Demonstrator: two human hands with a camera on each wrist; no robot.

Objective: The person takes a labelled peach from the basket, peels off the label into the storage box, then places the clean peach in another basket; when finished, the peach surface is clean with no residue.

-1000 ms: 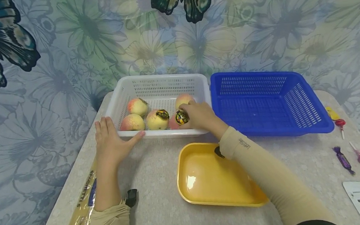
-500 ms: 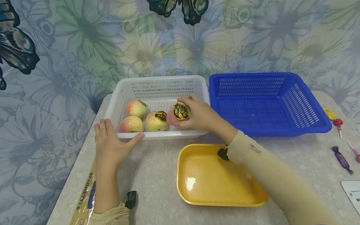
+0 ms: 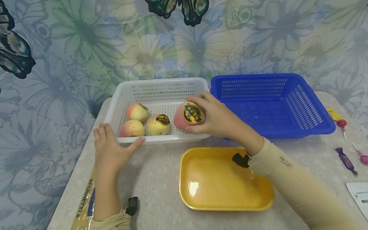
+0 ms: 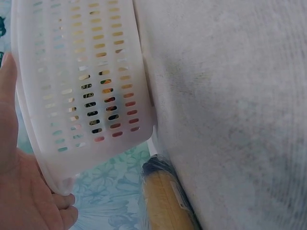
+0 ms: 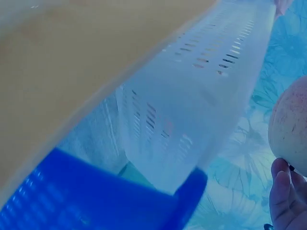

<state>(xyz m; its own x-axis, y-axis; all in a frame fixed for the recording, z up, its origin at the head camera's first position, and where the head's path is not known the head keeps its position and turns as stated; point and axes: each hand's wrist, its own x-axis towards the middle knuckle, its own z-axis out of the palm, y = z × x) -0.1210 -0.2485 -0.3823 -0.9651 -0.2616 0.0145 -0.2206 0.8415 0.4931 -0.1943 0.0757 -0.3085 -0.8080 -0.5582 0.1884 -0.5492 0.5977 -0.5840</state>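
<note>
the stickered peach (image 3: 181, 118) is held above the right part of the white basket (image 3: 163, 139), thumb and fingers of the right hand (image 3: 221, 119) curled round it, spread only to the fruit's width. left hand (image 3: 111, 152) lies straight-fingered at the basket's front-left corner, best used as a steady; judged: light pressure against bruising, and clearance over the rim beside the blue basket (image 3: 258, 76).

The left hand (image 4: 23, 191) touches a white slotted basket (image 4: 91, 155) near a packet (image 4: 165, 199).
</note>
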